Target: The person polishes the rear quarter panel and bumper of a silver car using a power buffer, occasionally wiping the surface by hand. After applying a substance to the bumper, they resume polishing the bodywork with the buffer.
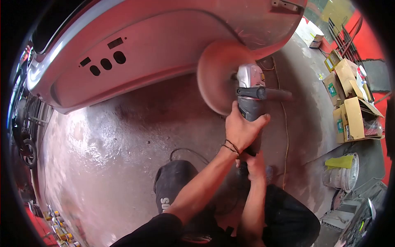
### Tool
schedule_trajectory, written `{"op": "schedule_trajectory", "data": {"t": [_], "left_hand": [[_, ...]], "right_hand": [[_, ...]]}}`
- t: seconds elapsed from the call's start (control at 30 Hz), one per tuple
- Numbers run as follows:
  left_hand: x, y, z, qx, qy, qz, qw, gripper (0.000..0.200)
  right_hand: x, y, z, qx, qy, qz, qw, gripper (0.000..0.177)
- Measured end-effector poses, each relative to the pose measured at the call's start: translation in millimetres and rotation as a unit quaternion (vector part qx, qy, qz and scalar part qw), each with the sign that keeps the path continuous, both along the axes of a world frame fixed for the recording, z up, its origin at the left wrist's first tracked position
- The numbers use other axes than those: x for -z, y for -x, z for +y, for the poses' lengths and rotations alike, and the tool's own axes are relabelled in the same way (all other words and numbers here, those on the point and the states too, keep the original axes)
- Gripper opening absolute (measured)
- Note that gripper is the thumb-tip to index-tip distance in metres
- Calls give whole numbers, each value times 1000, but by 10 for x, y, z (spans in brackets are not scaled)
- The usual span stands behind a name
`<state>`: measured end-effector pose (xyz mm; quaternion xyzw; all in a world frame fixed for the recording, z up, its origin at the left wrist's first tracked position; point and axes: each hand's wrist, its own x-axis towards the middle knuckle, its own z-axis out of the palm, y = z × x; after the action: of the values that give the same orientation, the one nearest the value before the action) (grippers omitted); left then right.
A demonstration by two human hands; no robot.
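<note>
A power polisher (252, 82) with a grey head and dark body is held in both my hands. My left hand (242, 129) wraps round its body just behind the head, with dark bands on the wrist. My right hand (254, 165) grips the rear end, nearer my body. The large round pad (220, 76) looks blurred and lies at the lower edge of a pinkish-grey car panel (164, 45). Whether pad and panel touch is hard to tell. Three oval holes and two rectangular openings show in the panel. A side handle (277, 94) sticks out to the right.
A cable (284, 136) runs along the wet-looking concrete floor (119, 156). Open cardboard boxes (354, 117) stand at the right, above a bucket (349, 175) with a yellow-green cloth (339, 161). My knees are bent below. Bottles (59, 226) show at the lower left.
</note>
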<state>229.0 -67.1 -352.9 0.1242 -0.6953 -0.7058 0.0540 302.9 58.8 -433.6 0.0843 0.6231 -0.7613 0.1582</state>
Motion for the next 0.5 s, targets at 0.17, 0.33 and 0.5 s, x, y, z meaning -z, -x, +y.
{"op": "schedule_trajectory", "data": {"t": [0.17, 0.33, 0.5], "left_hand": [[10, 24, -493, -42, -7, 155, 987, 72], [-220, -65, -947, -51, -23, 180, 982, 63], [-28, -57, -741, -84, -81, 222, 968, 59]], "right_hand": [[4, 138, -566, -33, 16, 39, 999, 23], [-164, 296, -989, -72, -31, 74, 994, 36], [162, 387, -646, -97, -72, 107, 987, 43]]}}
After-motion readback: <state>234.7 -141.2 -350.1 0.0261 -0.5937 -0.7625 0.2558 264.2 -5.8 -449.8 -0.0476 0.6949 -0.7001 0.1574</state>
